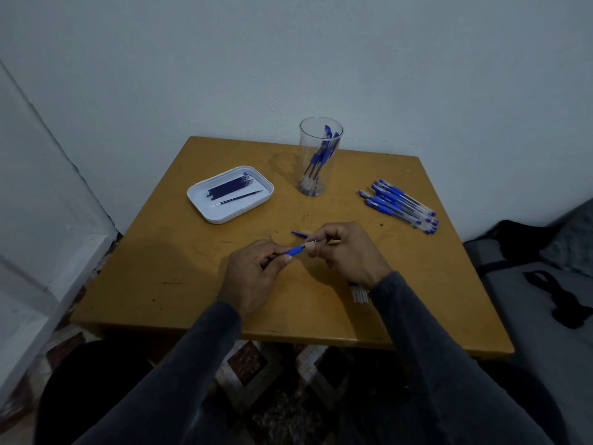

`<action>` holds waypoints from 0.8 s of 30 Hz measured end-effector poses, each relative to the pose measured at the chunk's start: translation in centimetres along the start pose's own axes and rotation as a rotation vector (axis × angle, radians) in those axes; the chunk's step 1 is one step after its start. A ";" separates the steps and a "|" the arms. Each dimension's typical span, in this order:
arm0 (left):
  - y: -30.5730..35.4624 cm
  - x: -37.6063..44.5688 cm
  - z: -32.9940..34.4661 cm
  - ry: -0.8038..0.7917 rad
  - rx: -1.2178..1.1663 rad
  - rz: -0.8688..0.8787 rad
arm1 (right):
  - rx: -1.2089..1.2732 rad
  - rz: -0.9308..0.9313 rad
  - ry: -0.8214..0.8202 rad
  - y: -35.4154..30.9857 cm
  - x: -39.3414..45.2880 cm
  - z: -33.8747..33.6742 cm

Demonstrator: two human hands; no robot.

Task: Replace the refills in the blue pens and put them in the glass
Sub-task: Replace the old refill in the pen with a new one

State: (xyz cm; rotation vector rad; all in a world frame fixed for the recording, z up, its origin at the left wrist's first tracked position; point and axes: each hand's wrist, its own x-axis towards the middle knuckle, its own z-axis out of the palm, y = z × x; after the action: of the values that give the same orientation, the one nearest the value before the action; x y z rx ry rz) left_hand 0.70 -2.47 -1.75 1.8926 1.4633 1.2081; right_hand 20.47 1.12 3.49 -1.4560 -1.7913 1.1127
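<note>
1. Plainly, the work is split between two hands: the left hand (253,271) is curled round the barrel of a blue pen (295,250), thumb and fingers closed on it just behind the blue grip sleeve; the right hand (343,252) pinches the metal tip end where it sticks out of the sleeve; this looks like one hand steadying while the other turns or pulls the nose, though I cannot tell which.

2. The pen lies across the gap between the hands, held above the table (192,284), tilted up toward the right; its grip sleeve is the only part clearly showing, the rest hidden inside both fists.

3. A small blue cap (298,233) lies on the table just beyond the hands, probably set close so it can go back on quickly.

4. The white tray (205,205) at the far left holds dark refills (229,189) lying together, with one apart beside them; it is well apart from the hands.

5. The glass (320,155) stands upright at the far edge with several pens inside, so part of the task seems done; a pile of pens (401,205) lies at the far right, likely waiting their turn.

6. Some clear tubes (359,292) peep out by the right wrist, perhaps spent refills; too hidden to say.
</note>
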 end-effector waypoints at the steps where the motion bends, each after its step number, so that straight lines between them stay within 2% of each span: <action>1: 0.0 0.0 0.0 0.000 0.008 0.008 | -0.003 0.017 0.004 -0.1 0.1 0.1; 11: 0.0 0.0 0.3 0.093 -0.013 -0.018 | 0.213 0.161 0.020 -0.8 0.4 0.4; 15: -0.2 0.2 0.3 0.120 -0.016 -0.078 | -0.209 0.066 0.203 -1.3 1.6 1.4; 16: -0.2 0.3 0.2 0.128 -0.035 -0.095 | -0.213 0.042 0.214 -1.5 1.9 1.7; 19: 0.0 0.1 0.3 0.151 -0.057 -0.101 | -0.023 -0.001 0.294 -1.6 1.9 2.0; 21: 0.0 0.0 0.3 0.166 -0.059 -0.094 | -0.033 0.021 0.380 -1.2 2.2 2.0; 22: 0.0 0.0 0.2 0.166 -0.055 -0.098 | -0.133 0.055 0.390 -0.8 2.6 2.0; 24: -0.1 0.2 0.3 0.156 -0.047 -0.108 | -0.398 0.143 0.278 -0.2 3.4 2.0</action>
State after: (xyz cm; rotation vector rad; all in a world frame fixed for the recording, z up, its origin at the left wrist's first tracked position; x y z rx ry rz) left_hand 0.88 -2.25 -1.92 1.6979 1.5814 1.3524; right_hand 17.87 3.96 2.48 -1.8909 -1.7935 0.5943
